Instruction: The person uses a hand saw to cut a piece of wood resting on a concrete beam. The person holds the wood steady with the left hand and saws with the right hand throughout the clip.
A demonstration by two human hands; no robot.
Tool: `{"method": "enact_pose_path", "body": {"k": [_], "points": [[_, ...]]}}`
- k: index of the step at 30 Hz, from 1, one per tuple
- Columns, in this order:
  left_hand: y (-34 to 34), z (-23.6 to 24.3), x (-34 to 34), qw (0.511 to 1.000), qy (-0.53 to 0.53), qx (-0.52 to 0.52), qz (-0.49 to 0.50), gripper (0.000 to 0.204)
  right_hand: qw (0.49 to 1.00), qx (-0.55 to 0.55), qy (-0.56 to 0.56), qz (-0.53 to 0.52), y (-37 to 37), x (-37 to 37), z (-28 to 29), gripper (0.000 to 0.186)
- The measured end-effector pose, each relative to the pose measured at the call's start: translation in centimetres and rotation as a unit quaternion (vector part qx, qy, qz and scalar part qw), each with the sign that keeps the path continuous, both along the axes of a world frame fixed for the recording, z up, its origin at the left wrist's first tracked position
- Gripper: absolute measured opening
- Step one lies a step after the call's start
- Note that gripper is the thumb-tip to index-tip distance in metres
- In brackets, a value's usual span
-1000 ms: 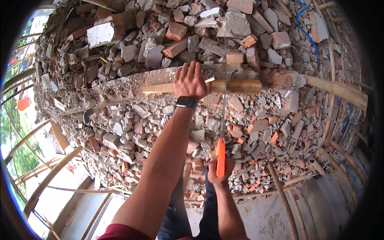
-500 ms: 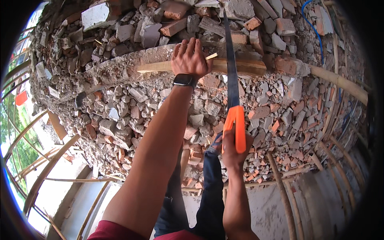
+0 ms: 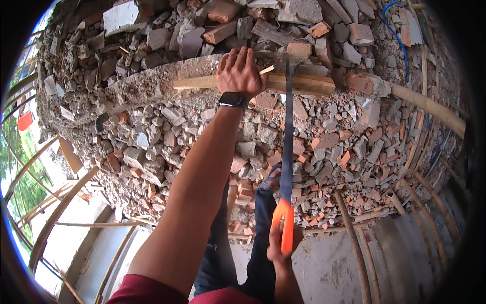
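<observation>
Rubble [image 3: 325,141] spread around! Left hand [image 3: 237,78], fingers outstretched, pressed the timber [image 3: 311,84]; right hand [image 3: 275,247] clamped its fingers round the saw [image 3: 289,126] (orange-handled), blade crossing inside the timber's right end.

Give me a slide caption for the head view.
Left hand on a wooden piece, right hand gripping an orange-handled saw, amid brick rubble.

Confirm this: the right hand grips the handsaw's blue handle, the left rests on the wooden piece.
Wrong colour: the head view shows an orange handsaw handle. The right hand grips it, and the left hand rests on the wooden piece.
</observation>
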State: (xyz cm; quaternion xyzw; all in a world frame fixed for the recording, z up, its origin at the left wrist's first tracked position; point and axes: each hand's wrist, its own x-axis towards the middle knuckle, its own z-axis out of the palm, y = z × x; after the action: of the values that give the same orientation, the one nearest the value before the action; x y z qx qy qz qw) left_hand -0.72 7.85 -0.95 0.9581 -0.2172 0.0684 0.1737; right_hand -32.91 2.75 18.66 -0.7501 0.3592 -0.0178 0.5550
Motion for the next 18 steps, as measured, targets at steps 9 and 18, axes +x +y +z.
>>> {"method": "enact_pose_path", "body": {"k": [9, 18], "points": [[0.5, -0.8, 0.6, 0.999, -0.049, -0.007, -0.019, 0.062, 0.995, -0.093, 0.039, 0.018, -0.6, 4.6, -7.7, 0.029], [-0.7, 0.6, 0.4, 0.999, -0.042, 0.011, -0.021, 0.056, 0.997, 0.017, 0.077, 0.016, -2.9, 6.7, -6.4, 0.025]]}}
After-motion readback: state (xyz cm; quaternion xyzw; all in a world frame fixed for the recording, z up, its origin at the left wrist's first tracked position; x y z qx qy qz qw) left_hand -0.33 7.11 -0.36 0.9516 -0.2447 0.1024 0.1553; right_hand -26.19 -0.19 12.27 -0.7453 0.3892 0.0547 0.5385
